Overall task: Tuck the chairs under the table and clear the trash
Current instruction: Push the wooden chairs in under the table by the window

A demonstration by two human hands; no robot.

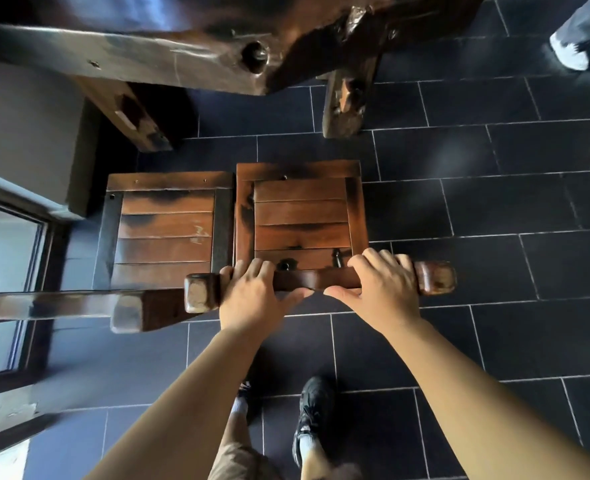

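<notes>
The dark brown wooden chair with a slatted seat (302, 216) stands on the black tiled floor (494, 209), its whole seat out in the open in front of the thick, dark, glossy slab tabletop (182, 36). It faces the gap between two rough wooden table legs (345, 98), closer to the right one. Its rounded top rail (321, 278) runs across the near side of the seat.

Both hands hold that rail. The left hand (252, 292) grips it near the left end, fingers (252, 268) curled over the far side and thumb stretched along the near side. The right hand (380, 285) grips it toward the right end in the same way, fingers (376, 259) wrapped over the top. The two thumbs point at each other, just apart.

A second slatted wooden chair (167, 230) stands just beside the first on its left, seat edges nearly touching.

Below, the person's black shoe (312, 410) rests on the tiles. A glass pane in a dark frame (6, 271) lies at the left edge, and another person's pale shoes (570, 53) show at the top right corner.
</notes>
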